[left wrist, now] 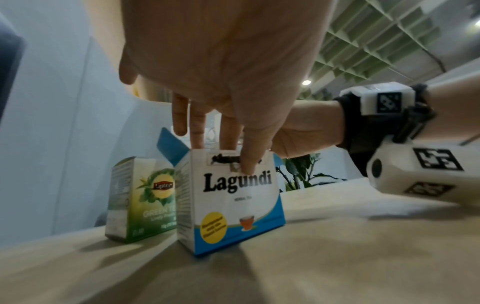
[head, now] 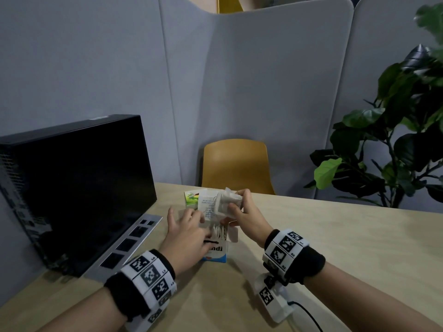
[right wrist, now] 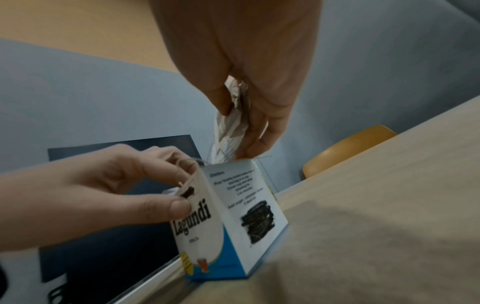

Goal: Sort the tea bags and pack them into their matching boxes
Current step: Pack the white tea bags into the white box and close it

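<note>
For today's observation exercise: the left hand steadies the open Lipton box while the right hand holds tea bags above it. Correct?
No. In the left wrist view the left hand steadies the Lagundi box; the Lipton box stands untouched beside it. The right hand does hold tea bags above.

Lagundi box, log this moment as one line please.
left hand: holds Lagundi box open at top | right hand: pinches tea bags above opening | Lipton green tea box: behind, untouched

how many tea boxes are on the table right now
2: the Lagundi box stands nearest, steadied by the left hand; the green Lipton box stands behind it.
</note>
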{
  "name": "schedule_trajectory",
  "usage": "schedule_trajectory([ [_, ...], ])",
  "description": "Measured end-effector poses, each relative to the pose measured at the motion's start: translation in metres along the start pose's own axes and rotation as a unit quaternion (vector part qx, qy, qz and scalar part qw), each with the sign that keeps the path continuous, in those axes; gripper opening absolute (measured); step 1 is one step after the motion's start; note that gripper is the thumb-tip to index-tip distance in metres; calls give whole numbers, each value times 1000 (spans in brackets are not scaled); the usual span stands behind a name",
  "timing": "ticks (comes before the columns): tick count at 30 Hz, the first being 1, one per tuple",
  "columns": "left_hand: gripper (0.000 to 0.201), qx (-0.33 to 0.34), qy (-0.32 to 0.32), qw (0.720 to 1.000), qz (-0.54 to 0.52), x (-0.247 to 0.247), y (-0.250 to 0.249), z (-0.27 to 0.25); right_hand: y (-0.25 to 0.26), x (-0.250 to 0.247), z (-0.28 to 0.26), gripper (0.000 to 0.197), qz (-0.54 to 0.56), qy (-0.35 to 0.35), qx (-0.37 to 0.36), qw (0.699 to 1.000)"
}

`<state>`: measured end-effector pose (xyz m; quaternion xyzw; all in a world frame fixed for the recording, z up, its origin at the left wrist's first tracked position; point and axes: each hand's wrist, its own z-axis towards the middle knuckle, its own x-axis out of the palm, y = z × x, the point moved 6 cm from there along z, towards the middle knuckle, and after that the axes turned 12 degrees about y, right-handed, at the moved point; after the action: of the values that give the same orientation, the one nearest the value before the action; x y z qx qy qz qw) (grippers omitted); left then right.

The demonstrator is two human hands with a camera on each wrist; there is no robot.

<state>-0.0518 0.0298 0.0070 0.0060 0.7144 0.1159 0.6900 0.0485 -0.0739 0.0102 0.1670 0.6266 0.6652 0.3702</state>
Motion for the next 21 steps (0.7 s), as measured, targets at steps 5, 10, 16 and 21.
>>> schedule_trajectory([
  [5,32,-9,-1,999,35,-1,-6,-3,-2,-1,0,8,-1,4,2,1000],
  [10,24,-15,-8,989,-146,3,2,1,-3,-2,1,10,-37,4,3,999],
  [16,26,-11,10,987,-162,17,13,5,39,-7,10,15,-75,10,-59,995],
  [21,34,-25,55,983,-172,27,16,7,85,-3,25,19,42,39,-114,992],
])
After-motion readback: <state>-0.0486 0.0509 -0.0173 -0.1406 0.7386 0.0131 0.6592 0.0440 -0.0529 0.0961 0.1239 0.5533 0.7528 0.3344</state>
